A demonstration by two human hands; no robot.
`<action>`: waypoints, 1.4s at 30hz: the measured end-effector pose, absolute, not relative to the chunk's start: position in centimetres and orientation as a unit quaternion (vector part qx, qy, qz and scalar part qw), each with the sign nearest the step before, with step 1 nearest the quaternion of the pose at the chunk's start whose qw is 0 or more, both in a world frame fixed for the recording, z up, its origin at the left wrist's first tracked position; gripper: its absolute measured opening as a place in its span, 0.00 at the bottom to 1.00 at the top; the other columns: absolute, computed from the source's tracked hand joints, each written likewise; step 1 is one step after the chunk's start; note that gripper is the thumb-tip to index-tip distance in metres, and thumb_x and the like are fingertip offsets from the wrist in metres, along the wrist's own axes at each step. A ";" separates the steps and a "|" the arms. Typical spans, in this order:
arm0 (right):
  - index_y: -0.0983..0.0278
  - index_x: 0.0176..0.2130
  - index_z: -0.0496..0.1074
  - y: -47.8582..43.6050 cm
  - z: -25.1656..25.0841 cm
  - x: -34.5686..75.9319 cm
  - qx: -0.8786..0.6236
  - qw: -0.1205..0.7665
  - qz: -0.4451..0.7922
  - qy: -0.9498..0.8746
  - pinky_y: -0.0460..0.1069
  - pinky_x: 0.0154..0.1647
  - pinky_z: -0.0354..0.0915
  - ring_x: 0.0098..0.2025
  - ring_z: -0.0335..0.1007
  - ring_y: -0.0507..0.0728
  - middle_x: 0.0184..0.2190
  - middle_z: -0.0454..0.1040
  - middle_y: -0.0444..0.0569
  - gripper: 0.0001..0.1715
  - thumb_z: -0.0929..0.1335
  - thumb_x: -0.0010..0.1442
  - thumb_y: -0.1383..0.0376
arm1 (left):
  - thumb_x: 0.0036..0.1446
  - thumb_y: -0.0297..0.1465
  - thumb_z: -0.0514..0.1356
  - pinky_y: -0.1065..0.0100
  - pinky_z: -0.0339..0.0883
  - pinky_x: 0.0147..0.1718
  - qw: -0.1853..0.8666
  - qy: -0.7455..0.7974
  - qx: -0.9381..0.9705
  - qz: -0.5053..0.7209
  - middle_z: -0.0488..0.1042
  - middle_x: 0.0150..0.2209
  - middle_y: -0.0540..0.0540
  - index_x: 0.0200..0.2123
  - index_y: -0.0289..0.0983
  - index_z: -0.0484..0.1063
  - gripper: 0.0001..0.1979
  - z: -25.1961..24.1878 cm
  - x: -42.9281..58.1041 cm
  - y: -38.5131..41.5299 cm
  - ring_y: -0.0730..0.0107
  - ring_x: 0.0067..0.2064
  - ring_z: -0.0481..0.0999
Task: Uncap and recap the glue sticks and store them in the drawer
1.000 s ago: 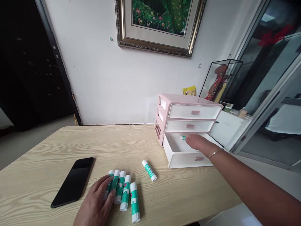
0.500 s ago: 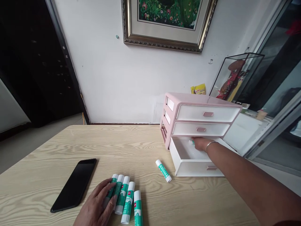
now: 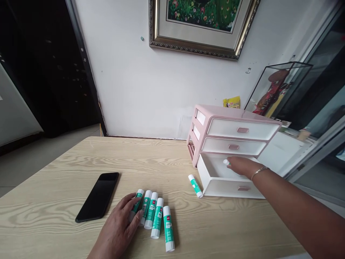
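Okay, wood-grain tabletop (image 3: 134, 158), two bare hands at work. Right hand (image 3: 239, 166) is down inside the white plastic bottom drawer (image 3: 231, 187), pulled out of a pink-and-white plastic three-drawer cabinet (image 3: 237, 112) at far right. Fingers closed on a white-capped cylindrical glue stick (image 3: 225, 162); only its white end and a sliver of green show, rest hidden by the hand. Silver-coloured bracelet (image 3: 259, 172) on that wrist. Upper two drawers pushed in.

Left hand (image 3: 118, 223) is at near centre-left, palm down, fingers bent over the leftmost of a row of five green-and-white cylindrical plastic glue sticks (image 3: 151, 210), thumb by the second one's near end. Cannot tell if it grips or just rests there. Row lies flat, roughly side by side, the rightmost a bit apart and nearer. One more loose green-and-white glue stick (image 3: 195, 186) lies at a slant on the table, just left of the open drawer's front corner.

Black flat smartphone (image 3: 98, 197) lies left of the left hand, screen dark. Far side: white wall (image 3: 134, 90) with an ornate metallic-looking picture frame (image 3: 194, 48), yellow packet (image 3: 233, 102) behind the cabinet, black-edged clear display case (image 3: 272, 90) at far right.
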State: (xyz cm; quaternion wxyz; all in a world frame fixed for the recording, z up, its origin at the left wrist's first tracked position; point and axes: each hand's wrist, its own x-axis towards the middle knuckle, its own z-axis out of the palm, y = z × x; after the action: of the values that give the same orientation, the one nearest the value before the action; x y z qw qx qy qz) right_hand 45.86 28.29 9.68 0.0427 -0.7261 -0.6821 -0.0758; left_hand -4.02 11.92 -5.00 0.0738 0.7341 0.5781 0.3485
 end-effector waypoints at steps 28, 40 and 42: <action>0.58 0.49 0.74 14.8 -2.9 33.9 -0.701 0.257 -0.015 -0.665 0.53 0.51 0.63 0.50 0.73 0.62 0.46 0.79 0.52 0.14 0.62 0.69 0.65 | 0.64 0.43 0.57 0.49 0.73 0.59 0.094 0.559 0.738 0.366 0.77 0.57 0.38 0.52 0.40 0.79 0.20 -3.7 -3.6 12.0 0.50 0.58 0.79; 0.66 0.49 0.72 20.9 0.6 36.6 -0.751 0.195 -0.072 -0.627 0.53 0.57 0.57 0.55 0.68 0.64 0.47 0.77 0.59 0.16 0.61 0.65 0.73 | 0.64 0.43 0.58 0.49 0.73 0.59 0.107 0.566 0.735 0.358 0.76 0.58 0.39 0.53 0.41 0.79 0.20 -4.1 -3.7 11.9 0.51 0.58 0.78; 0.66 0.50 0.73 22.2 0.7 36.7 -0.750 0.193 -0.069 -0.629 0.52 0.57 0.56 0.55 0.68 0.64 0.47 0.77 0.59 0.17 0.62 0.65 0.73 | 0.64 0.42 0.58 0.49 0.73 0.59 0.104 0.566 0.733 0.361 0.76 0.58 0.39 0.53 0.41 0.79 0.19 -4.2 -3.8 11.9 0.51 0.58 0.78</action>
State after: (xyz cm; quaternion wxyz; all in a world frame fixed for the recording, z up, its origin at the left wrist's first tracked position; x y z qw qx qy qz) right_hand 36.69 22.16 0.67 0.1927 -0.7496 -0.6295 -0.0688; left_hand -3.80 11.93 -4.20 0.1040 0.7334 0.5663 0.3614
